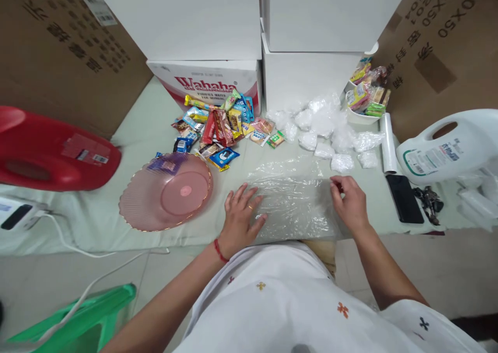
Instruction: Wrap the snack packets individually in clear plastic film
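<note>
A sheet of clear plastic film (295,202) lies crinkled and spread on the table in front of me. Flat on its left side rests my left hand (241,215), fingers spread, with a ring and a red bracelet. At the sheet's right edge my right hand (350,200) is closed in a pinch, thumb and forefinger on the film. Left of my left hand sits a pink fluted bowl (134,202), tilted, with a gold rim. Behind the film are several small bundles wrapped in clear plastic (342,162) and a pile of packaged snacks (222,130).
A plastic film roll (388,143), a black phone (404,200) and keys (430,203) lie at the right, near a white detergent jug (451,145). A red jug (50,153) lies left. Snack-filled cups (361,117) stand beside white boxes (311,78); a Wahaha carton (167,75) stands behind the snacks.
</note>
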`<state>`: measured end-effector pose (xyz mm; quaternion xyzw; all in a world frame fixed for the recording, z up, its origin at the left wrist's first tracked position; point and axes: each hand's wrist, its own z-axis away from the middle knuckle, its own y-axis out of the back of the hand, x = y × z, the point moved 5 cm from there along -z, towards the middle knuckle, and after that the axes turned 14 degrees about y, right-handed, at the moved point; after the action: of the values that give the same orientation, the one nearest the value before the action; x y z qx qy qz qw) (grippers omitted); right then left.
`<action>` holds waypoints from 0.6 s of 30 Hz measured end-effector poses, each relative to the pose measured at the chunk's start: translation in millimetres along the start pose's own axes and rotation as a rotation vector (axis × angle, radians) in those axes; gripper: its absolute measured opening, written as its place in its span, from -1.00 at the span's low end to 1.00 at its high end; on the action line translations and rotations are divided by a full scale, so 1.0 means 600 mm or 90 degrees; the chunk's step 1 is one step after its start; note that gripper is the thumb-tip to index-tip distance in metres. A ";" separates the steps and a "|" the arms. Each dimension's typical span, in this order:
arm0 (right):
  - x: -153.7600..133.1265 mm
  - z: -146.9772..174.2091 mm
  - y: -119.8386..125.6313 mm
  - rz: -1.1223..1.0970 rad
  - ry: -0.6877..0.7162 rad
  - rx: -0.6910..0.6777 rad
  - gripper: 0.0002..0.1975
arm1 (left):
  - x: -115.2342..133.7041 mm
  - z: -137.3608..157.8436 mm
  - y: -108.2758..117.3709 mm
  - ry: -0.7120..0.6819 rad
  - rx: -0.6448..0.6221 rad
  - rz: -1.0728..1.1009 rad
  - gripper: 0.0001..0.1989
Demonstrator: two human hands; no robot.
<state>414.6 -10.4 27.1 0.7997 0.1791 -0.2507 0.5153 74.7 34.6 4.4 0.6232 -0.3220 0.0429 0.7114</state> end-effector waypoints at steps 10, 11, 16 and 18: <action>-0.133 0.153 -0.132 -0.016 0.439 -0.382 -0.41 | 0.017 -0.131 -0.046 0.030 0.004 -0.064 -0.52; -0.122 0.162 -0.127 -0.004 0.446 -0.395 -0.40 | 0.003 -0.144 -0.050 0.046 0.003 -0.090 -0.49; -0.091 0.188 -0.082 -0.002 0.433 -0.425 -0.42 | -0.040 -0.170 -0.025 0.145 0.055 -0.121 -0.47; -0.100 0.185 -0.062 -0.051 0.438 -0.405 -0.46 | -0.029 -0.153 -0.005 0.138 0.117 -0.103 -0.50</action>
<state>321.8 -98.7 -3.4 0.6312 0.4383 0.0762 0.6353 99.3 124.0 -8.8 0.7012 -0.1867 0.0813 0.6833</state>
